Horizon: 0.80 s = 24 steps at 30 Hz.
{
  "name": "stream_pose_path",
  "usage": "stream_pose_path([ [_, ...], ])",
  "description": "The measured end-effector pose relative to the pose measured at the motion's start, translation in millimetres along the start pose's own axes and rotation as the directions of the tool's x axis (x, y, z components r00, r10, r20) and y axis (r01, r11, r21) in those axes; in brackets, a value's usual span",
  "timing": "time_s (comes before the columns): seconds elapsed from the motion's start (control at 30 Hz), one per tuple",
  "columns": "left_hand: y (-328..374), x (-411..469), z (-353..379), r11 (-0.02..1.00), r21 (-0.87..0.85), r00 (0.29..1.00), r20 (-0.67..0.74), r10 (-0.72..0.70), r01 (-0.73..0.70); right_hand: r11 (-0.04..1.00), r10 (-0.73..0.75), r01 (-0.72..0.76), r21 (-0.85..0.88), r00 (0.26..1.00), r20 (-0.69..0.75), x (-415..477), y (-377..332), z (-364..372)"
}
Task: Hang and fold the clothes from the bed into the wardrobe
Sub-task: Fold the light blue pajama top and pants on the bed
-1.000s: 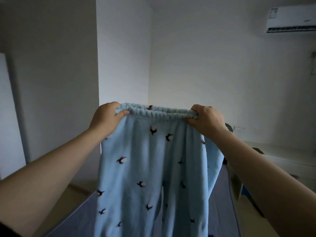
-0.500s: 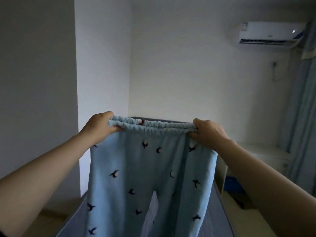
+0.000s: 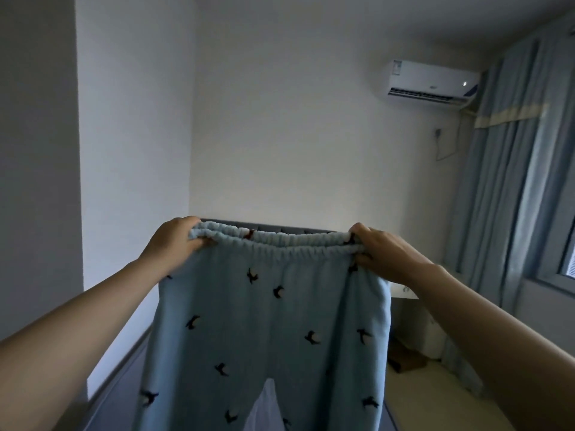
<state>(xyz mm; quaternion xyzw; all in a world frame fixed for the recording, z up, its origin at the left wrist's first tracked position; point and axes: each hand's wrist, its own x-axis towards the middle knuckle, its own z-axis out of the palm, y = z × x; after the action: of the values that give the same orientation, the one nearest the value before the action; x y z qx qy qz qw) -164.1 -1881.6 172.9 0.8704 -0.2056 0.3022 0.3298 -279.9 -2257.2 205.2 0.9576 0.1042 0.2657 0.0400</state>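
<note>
Reaching in from the lower left, a bare forearm is being held out past a grey wall panel and a white wall, with the dark edge of the bed (image 3: pixel 118 387) running below it. At the end of that arm, the left hand (image 3: pixel 174 244) is being clamped on the left end of an elastic waistband (image 3: pixel 273 244), with the fingers curled over the top of the band and the thumb pressed under it. The waistband is being stretched roughly level between the two hands, up in the air, and the top edge of a grey headboard (image 3: pixel 267 227) is being left visible just behind it. Below the band, the light blue trousers (image 3: pixel 267 331), fleecy and dotted with small dark bird-like shapes, are being let hang straight down above the bed, the two legs parting near the bottom of the view. At the right end, the band is being gripped by the right hand (image 3: pixel 385 253), its fingers curled round the gathered fabric. Behind the right wrist, a white counter (image 3: pixel 404 293) is being partly hidden. High on the wall farther right, an air conditioner (image 3: pixel 432 85) is being shown, and blue curtains (image 3: pixel 513 181) are hanging beside a window (image 3: pixel 560 259). On the pale floor (image 3: pixel 420 396) a brown object (image 3: pixel 404 359) is lying, too dim to be identified.
</note>
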Motion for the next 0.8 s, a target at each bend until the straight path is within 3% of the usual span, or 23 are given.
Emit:
stream_pose_path([
  [0.23, 15, 36, 12, 0.997, -0.014, 0.997, -0.024, 0.070, -0.071, 0.996, 0.068, -0.063, 0.060, 0.994, -0.084, 18, 31, -1],
  [0.4, -1, 31, 43, 0.999, -0.009, 0.994, 0.102, 0.048, -0.048, 0.993, 0.110, -0.113, 0.016, 0.985, 0.131, 22, 39, 31],
  [0.57, -23, 33, 57, 0.996, -0.077, 0.998, 0.046, 0.051, -0.048, 0.972, 0.183, -0.157, 0.173, 0.972, -0.146, 14, 35, 51],
  [0.7, -37, 39, 68, 0.998, -0.046, 0.978, 0.200, 0.053, -0.045, 0.951, 0.273, -0.261, 0.163, 0.960, -0.055, 20, 27, 62],
  [0.8, -55, 35, 73, 0.996, -0.070, 0.979, 0.189, 0.072, -0.059, 0.935, 0.301, -0.296, 0.196, 0.954, 0.003, 20, 13, 80],
])
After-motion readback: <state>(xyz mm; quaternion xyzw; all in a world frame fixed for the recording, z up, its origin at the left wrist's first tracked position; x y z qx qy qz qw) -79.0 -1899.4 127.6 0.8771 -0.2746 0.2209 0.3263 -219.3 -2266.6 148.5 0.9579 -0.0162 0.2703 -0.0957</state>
